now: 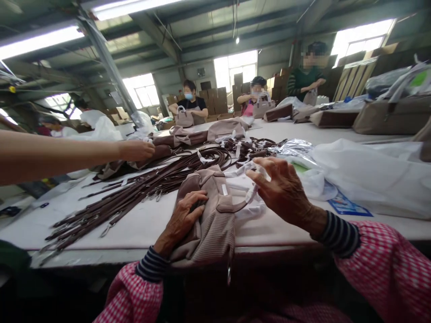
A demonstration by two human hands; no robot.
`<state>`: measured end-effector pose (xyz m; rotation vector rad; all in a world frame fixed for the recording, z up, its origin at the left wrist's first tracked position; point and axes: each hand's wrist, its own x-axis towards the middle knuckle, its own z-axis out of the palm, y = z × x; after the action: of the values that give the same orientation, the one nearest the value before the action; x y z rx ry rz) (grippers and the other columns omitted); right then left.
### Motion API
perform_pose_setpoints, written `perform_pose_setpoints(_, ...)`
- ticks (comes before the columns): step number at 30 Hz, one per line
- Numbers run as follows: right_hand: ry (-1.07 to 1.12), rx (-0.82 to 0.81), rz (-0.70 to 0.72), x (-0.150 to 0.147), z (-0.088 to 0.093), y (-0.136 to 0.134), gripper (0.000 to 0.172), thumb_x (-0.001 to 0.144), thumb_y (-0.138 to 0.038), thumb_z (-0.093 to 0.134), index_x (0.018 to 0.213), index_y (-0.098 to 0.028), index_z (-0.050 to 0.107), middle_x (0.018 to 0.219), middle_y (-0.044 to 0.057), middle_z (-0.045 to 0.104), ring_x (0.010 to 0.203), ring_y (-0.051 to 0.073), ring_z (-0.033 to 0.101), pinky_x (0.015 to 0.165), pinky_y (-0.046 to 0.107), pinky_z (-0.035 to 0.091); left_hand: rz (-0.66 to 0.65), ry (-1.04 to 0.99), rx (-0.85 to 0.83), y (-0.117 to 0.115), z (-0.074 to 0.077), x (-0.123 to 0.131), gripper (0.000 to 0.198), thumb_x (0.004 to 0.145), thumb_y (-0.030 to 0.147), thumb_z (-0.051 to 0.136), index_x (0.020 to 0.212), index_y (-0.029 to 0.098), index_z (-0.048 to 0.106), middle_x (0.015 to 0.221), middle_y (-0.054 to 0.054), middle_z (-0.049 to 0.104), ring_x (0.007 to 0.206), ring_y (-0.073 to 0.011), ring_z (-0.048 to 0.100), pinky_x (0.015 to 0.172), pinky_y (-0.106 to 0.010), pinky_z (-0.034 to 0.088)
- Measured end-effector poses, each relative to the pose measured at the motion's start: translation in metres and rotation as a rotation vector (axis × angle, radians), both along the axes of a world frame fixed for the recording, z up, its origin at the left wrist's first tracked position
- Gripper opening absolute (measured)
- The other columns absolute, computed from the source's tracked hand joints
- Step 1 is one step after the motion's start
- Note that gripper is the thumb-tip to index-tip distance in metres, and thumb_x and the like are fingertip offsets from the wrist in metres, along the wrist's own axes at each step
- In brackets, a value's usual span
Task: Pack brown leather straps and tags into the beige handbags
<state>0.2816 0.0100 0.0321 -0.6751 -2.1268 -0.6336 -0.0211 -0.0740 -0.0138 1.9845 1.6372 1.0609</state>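
1. Pink checked sleeves (129, 291) come nearest, both reaching in over the front edge of the bench (141, 220).
2. Taupe handbag (213, 231): at the middle of that edge, partly overhanging it, with brown straps (175, 172) beyond and to its left.
3. Left grip (183, 217): spread on the handbag's side, fingers slightly bent.
4. Right grip (283, 190): curled at the white-wrapped handle (251, 194) (whether it truly pinches, I cannot tell).
5. Handling that handle seems the step in hand; the next move probably calls for a steady handbag.
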Motion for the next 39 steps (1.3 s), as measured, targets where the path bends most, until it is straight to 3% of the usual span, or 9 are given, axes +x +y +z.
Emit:
perform_pose_setpoints(4, 0.304, -0.417, 0.293, -0.052, 0.013, -0.005, 0.060, 0.095, -0.011, 0.056, 0.152, -0.017, 0.041, 0.142, 0.018, 0.060, 0.125, 0.029, 0.059, 0.100, 0.044, 0.051, 0.073, -0.080, 0.027, -0.003, 0.001, 0.001, 0.027, 0.094, 0.035, 0.059, 0.116, 0.023, 0.071, 0.138, -0.006, 0.068, 0.132, -0.0284, 0.059, 0.119, -0.045, 0.040)
perform_pose_setpoints(8, 0.321, -0.801, 0.400, -0.103, 0.008, -0.031, 0.037, 0.104, -0.032, 0.056, 0.137, -0.015, 0.055, 0.125, 0.013, 0.069, 0.106, 0.024, 0.066, 0.092, 0.038, 0.054, 0.200, -0.262, 0.084, -0.005, 0.000, -0.001, 0.035, 0.100, 0.047, 0.054, 0.119, 0.021, 0.069, 0.124, -0.005, 0.074, 0.118, -0.0262, 0.066, 0.109, -0.040, 0.049)
perform_pose_setpoints(14, -0.234, -0.509, 0.327, -0.121, -0.006, -0.049, 0.028, 0.104, -0.033, 0.048, 0.101, -0.015, 0.069, 0.109, 0.016, 0.069, 0.096, 0.029, 0.064, 0.086, 0.045, 0.049, 0.151, -0.657, -0.025, 0.000, 0.017, -0.018, 0.059, 0.099, 0.068, 0.044, 0.119, 0.017, 0.067, 0.127, -0.013, 0.075, 0.126, -0.0308, 0.066, 0.107, -0.046, 0.052)
perform_pose_setpoints(17, -0.377, -0.451, 0.382, -0.123, -0.018, -0.045, 0.023, 0.099, -0.028, 0.053, 0.102, -0.012, 0.070, 0.102, 0.015, 0.070, 0.086, 0.027, 0.064, 0.075, 0.041, 0.048, 0.083, -0.427, -0.167, 0.013, 0.044, -0.012, 0.058, 0.091, 0.067, 0.060, 0.123, 0.019, 0.067, 0.128, -0.013, 0.074, 0.125, -0.0336, 0.066, 0.098, -0.045, 0.055)
perform_pose_setpoints(20, -0.390, -0.553, 0.437, -0.122, -0.024, -0.043, 0.022, 0.097, -0.027, 0.056, 0.093, -0.013, 0.072, 0.093, 0.011, 0.073, 0.079, 0.024, 0.065, 0.074, 0.039, 0.048, 0.046, -0.047, -0.221, 0.034, 0.061, 0.010, 0.057, 0.077, 0.056, 0.079, 0.120, 0.020, 0.069, 0.097, -0.006, 0.077, 0.092, -0.0281, 0.072, 0.080, -0.039, 0.055)
perform_pose_setpoints(27, 0.110, -0.894, 0.758, -0.059, -0.015, -0.025, 0.026, 0.108, -0.032, 0.050, 0.100, -0.018, 0.071, 0.110, 0.004, 0.074, 0.106, 0.018, 0.066, 0.100, 0.028, 0.049, 0.041, 0.108, -0.143, 0.064, 0.039, 0.027, 0.013, 0.080, 0.033, 0.069, 0.081, 0.020, 0.066, 0.071, 0.003, 0.061, 0.068, -0.0160, 0.055, 0.061, -0.028, 0.040)
perform_pose_setpoints(30, 0.202, -0.918, 0.456, -0.037, -0.023, 0.003, 0.026, 0.108, -0.028, 0.046, 0.109, -0.016, 0.069, 0.116, 0.010, 0.071, 0.112, 0.022, 0.062, 0.103, 0.036, 0.047, 0.120, 0.050, -0.089, 0.057, 0.032, 0.020, 0.022, 0.085, 0.041, 0.066, 0.082, 0.020, 0.064, 0.076, 0.003, 0.061, 0.070, -0.0157, 0.053, 0.063, -0.027, 0.040)
perform_pose_setpoints(33, -0.056, -0.891, 0.114, -0.040, -0.034, 0.027, 0.026, 0.098, -0.024, 0.057, 0.120, -0.012, 0.065, 0.123, 0.016, 0.068, 0.118, 0.029, 0.060, 0.101, 0.041, 0.046, 0.188, -0.093, -0.038, 0.051, 0.034, 0.014, 0.033, 0.086, 0.052, 0.067, 0.082, 0.019, 0.063, 0.089, 0.000, 0.065, 0.074, -0.0157, 0.055, 0.065, -0.026, 0.042)
perform_pose_setpoints(39, -0.324, -0.823, 0.020, -0.057, -0.037, 0.038, 0.022, 0.100, -0.018, 0.046, 0.111, -0.015, 0.066, 0.103, 0.013, 0.076, 0.092, 0.024, 0.072, 0.073, 0.031, 0.044, 0.154, 0.167, -0.117, 0.044, 0.049, -0.010, 0.037, 0.096, 0.057, 0.056, 0.091, 0.021, 0.064, 0.081, 0.000, 0.063, 0.074, -0.0181, 0.053, 0.068, -0.028, 0.041)
